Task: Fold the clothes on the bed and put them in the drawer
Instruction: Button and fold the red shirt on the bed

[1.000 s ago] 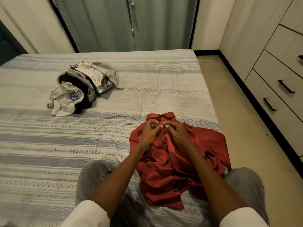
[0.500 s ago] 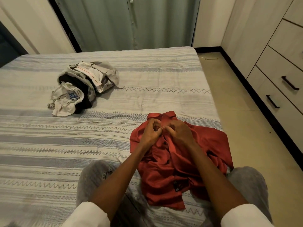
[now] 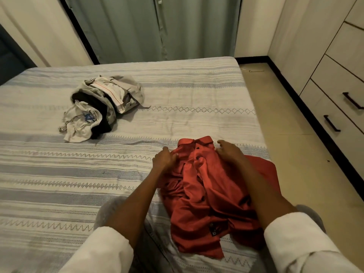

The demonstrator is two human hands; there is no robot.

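A crumpled red button-up shirt [image 3: 206, 196] lies on the striped bed [image 3: 59, 184] in front of me, collar pointing away. My left hand [image 3: 164, 159] grips the shirt's left shoulder, thumb curled into the cloth. On the right shoulder beside the collar, my right hand [image 3: 228, 151] holds the fabric with bent fingers. A heap of unfolded clothes [image 3: 102, 107], beige, white and black, sits farther back on the left. Drawers [image 3: 334, 115] with dark handles line the right wall.
Tiled floor [image 3: 295, 154] runs between the bed's right edge and the drawer unit. Grey-green curtains [image 3: 157, 28] hang behind the bed. My knees in grey trousers rest on the bed near the shirt's hem.
Both hands have left the button placket at the middle of the shirt and spread apart to its two shoulders. The view has tilted slightly.
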